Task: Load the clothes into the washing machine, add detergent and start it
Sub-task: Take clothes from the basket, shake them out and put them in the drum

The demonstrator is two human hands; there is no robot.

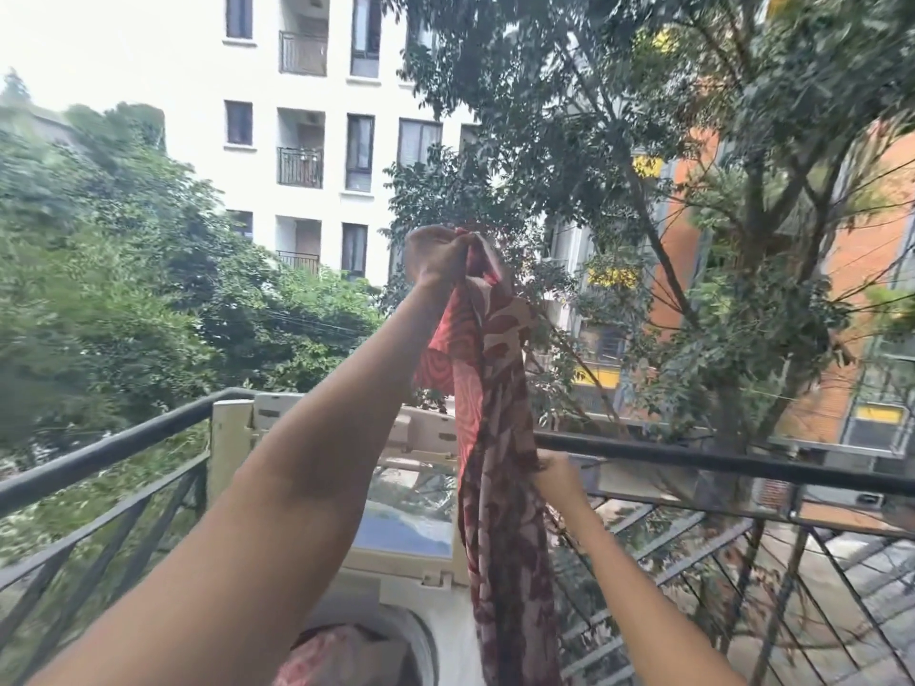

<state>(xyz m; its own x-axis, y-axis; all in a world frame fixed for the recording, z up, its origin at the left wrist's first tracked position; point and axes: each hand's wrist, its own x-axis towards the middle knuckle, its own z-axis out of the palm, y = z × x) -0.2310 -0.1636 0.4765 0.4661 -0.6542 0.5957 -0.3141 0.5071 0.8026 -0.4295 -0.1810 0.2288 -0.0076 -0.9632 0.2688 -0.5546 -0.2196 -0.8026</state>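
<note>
Two hands: both up on one cloth, over the washer.
L hand [435,255]: raised high, fingers clenched round top end of red patterned cloth [495,438].
R hand [557,475]: lower, just right of cloth, pinching its edge at about railing height.
Cloth: hangs long & straight from L hand; lower end drops past washer's open top, tip out of view at frame bottom.
Washing machine [445,631]: cream top-loader, btm centre; lid [421,487] stands open, upright behind cloth.
Drum: more red-patterned clothes [341,656] already inside.
Railing [718,462]: dark metal, runs behind & beside machine.
Bkgd: trees, white apartment block [297,116].
</note>
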